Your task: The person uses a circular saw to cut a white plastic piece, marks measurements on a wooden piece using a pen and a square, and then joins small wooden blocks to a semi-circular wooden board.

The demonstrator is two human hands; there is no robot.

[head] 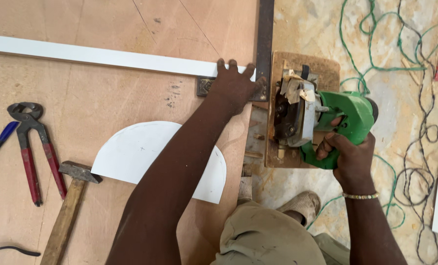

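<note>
Right hand (350, 156) fingers (332, 142) curled around green saw (344, 120) handle

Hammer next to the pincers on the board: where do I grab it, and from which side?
Probably the bare wooden handle of the hammer, about midway, coming from above. It lies flat on the plywood board with the metal head up by the white half-round panel. The red-handled pincers lie clear to its left.

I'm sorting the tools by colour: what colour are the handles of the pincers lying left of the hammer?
Red, on dark metal jaws; the pincers show clearly in the head view.
</note>
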